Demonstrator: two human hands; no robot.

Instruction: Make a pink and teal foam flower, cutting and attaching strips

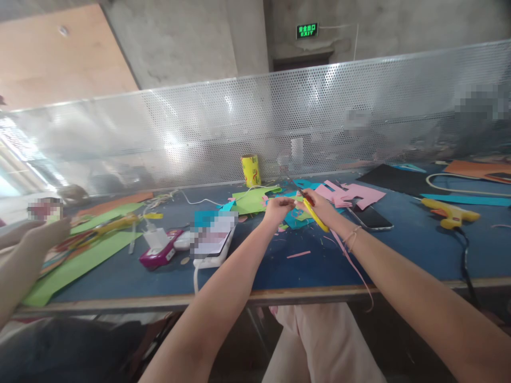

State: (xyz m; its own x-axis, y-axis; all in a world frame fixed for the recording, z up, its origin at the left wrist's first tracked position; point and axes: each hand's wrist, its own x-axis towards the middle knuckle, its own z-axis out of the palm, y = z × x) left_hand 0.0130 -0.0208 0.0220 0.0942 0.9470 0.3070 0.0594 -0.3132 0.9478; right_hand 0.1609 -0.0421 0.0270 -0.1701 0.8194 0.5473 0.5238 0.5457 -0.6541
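Note:
My right hand point(319, 206) is closed round a pair of scissors point(317, 215) with yellow handles; the dark blades point away from me, to the upper left. Right beside it, my left hand point(280, 210) has its fingers pinched together near the blades. What they pinch is too small to make out. A bit of pink paper shows just past the left knuckles. Beyond and under both hands lie green paper point(255, 200), blue paper scraps and cut pink paper point(353, 194). A thin pink strip point(355, 263) hangs from near my right wrist over the table edge.
A yellow can point(250, 170) stands by the perforated metal screen point(199, 133). Left are a phone point(213, 236), a purple power strip point(159, 250) and a co-worker's hands point(50, 234). Right are another phone point(373, 218) and a yellow glue gun point(451, 213) with its cord.

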